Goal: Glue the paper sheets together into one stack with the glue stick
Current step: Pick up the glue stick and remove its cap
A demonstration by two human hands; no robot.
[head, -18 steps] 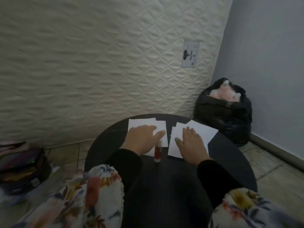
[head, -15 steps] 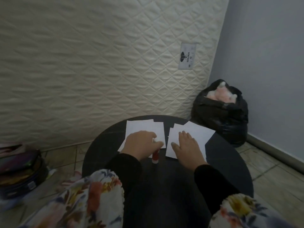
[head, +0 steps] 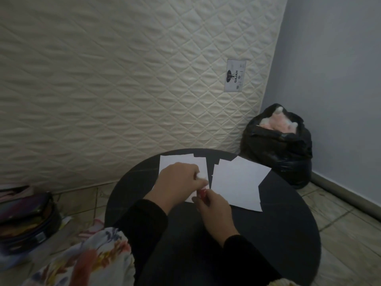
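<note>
Two groups of white paper sheets lie on a round black table (head: pixel 268 244): a left pile (head: pixel 177 162) and a right pile (head: pixel 239 182). Between them, near the table's middle, is the red glue stick (head: pixel 202 192), mostly covered by my hands. My left hand (head: pixel 178 182) pinches its upper, white end with curled fingers. Just below, my right hand (head: pixel 212 207) grips its red body. Both hands meet over the near inner corner of the left pile.
A quilted mattress (head: pixel 123 89) leans against the wall behind the table. A full black rubbish bag (head: pixel 278 145) stands on the tiled floor at the right. A dark bag (head: pixel 24 219) lies on the floor at the left.
My right hand left the right pile and moved left onto the glue stick. My left hand closed on the stick's top. The stick has been lifted from standing on the table.
</note>
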